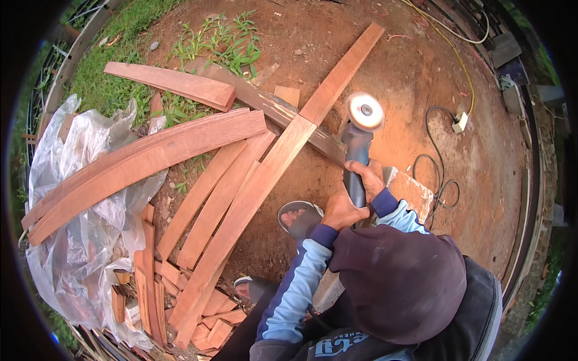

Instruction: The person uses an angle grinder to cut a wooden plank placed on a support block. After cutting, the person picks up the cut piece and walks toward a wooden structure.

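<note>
1. Reddish planks point(254, 210) lie end to end across a beam point(259, 98), apparently to keep them off the soil point(475, 222).
2. Left hand point(342, 209) clamps the grinder's point(356, 147) rear, right hand point(371, 175) wraps it farther forward, likely for steadiness.
3. From where I stand, the grinder hangs right of the planks, slim and dark, its round disc point(359, 108) pale, tan-rimmed.

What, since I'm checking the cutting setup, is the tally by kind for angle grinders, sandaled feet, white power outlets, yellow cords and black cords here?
Angle grinder: 1
Sandaled feet: 2
White power outlet: 1
Yellow cord: 1
Black cord: 1
Total: 6
</note>
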